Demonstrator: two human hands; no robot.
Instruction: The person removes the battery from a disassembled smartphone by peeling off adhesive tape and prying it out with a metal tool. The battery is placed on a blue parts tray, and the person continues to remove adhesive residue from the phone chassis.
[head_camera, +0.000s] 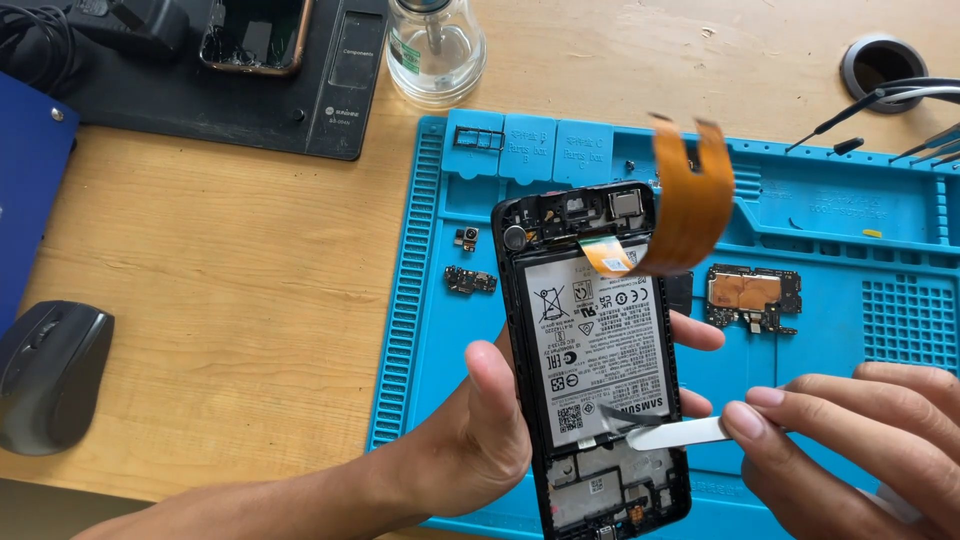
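My left hand (480, 430) grips an opened black phone (590, 360) from below, thumb on its left edge, fingers showing past its right edge. The phone's back is off, showing a white-labelled battery (600, 340). An orange flex ribbon (690, 195) curls up from the phone's upper part. My right hand (860, 440) holds a thin white pry tool (675, 433) whose tip lies at the battery's lower right corner.
A blue repair mat (830, 260) lies under the phone, with a circuit board (752, 297), a small board (470, 280) and a camera part (466, 238) on it. A glass bottle (434, 45), a black heating pad (250, 90) and a mouse (50, 375) sit on the wooden desk.
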